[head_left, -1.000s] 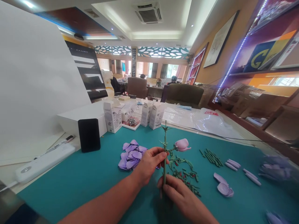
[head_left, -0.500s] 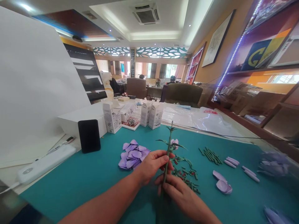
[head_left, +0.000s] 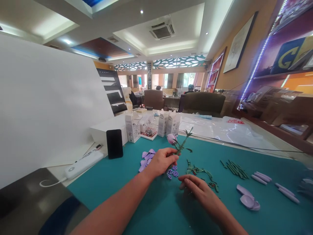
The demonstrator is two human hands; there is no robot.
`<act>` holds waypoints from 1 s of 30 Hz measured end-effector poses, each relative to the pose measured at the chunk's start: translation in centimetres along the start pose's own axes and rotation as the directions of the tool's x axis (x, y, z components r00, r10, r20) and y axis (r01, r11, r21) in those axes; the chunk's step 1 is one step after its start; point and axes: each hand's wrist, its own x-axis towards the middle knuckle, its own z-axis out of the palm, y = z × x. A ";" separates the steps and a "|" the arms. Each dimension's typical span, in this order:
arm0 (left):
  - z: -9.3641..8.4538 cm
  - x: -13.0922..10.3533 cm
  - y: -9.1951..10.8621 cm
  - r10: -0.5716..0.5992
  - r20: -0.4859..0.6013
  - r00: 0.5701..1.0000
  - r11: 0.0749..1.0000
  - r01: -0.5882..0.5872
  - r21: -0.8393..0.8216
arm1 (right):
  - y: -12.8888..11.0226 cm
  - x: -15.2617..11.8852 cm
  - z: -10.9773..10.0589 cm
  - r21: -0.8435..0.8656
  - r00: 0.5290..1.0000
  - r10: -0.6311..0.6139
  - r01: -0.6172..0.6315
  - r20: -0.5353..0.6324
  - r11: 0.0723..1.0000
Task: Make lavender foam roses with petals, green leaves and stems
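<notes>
My left hand (head_left: 164,160) is closed round a green artificial flower stem (head_left: 183,145), which tilts up to the right. The stem carries thin green leaves and a pale purple bud (head_left: 171,139) on its left side. Apart from the stem, my right hand (head_left: 197,188) hovers lower down with loosely bent fingers and no visible object in them. Purple petal pieces (head_left: 148,156) lie beyond my left wrist, partly covered by it. Small purple wheel-like parts (head_left: 174,172) rest between the hands. Green leafy parts (head_left: 204,173) with red bits lie past my right hand.
On the green mat (head_left: 117,189), several green sticks (head_left: 236,169), rolled purple pieces (head_left: 261,178) and cupped petals (head_left: 248,199) lie to the right. White boxes (head_left: 132,129), a black upright panel (head_left: 114,144) and a white power strip (head_left: 84,165) stand or lie along the back and left.
My right hand has let go of the stem and moved down to the right. In my left hand the stem has tilted right, and its bud now shows on the left. The view has shifted left.
</notes>
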 end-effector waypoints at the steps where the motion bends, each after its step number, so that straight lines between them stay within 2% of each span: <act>1: -0.5 0.0 0.1 0.009 -0.024 1.000 0.995 -0.006 0.099 | 0.0 0.0 -0.1 0.002 1.000 -0.007 0.007 -0.010 1.000; 3: -1.5 -0.1 0.1 0.022 -0.078 0.997 0.956 0.002 0.293 | 0.2 0.1 -0.2 0.011 1.000 -0.014 0.014 -0.019 1.000; 5: -2.6 -0.1 -0.2 0.049 -0.131 0.990 0.877 0.020 0.481 | 0.4 0.1 -0.3 0.024 1.000 -0.015 0.016 -0.021 1.000; 8: -4.4 0.2 -1.2 0.101 -0.161 0.982 0.671 0.052 0.739 | 0.5 0.0 -0.2 0.018 0.998 -0.018 0.019 -0.053 1.000; 10: -5.5 0.5 -2.0 0.136 -0.128 0.982 0.481 0.048 0.875 | 0.5 -0.2 0.0 -0.003 0.996 -0.026 0.026 -0.081 1.000; 12: -6.5 1.0 -2.9 0.141 -0.123 0.982 0.420 0.053 0.906 | 0.5 -0.2 0.0 -0.021 0.996 -0.028 0.026 -0.086 0.999; 15: -7.7 1.9 -4.1 0.134 -0.112 0.985 0.349 0.058 0.935 | 0.8 0.1 -0.3 -0.040 1.000 -0.009 0.008 -0.029 0.999; 20: -8.8 3.9 -6.4 0.094 -0.113 0.989 0.259 0.086 0.962 | 1.4 0.6 -0.9 -0.079 0.999 -0.009 0.012 0.036 0.997; 25: -9.4 6.0 -8.3 0.048 -0.113 0.992 0.217 0.100 0.971 | 1.0 0.5 -0.7 -0.109 1.000 -0.005 0.007 0.010 0.994; 30: -9.9 7.6 -9.2 0.009 -0.109 0.994 0.204 0.105 0.973 | 0.6 0.2 -0.5 -0.113 1.000 0.010 -0.012 -0.018 0.994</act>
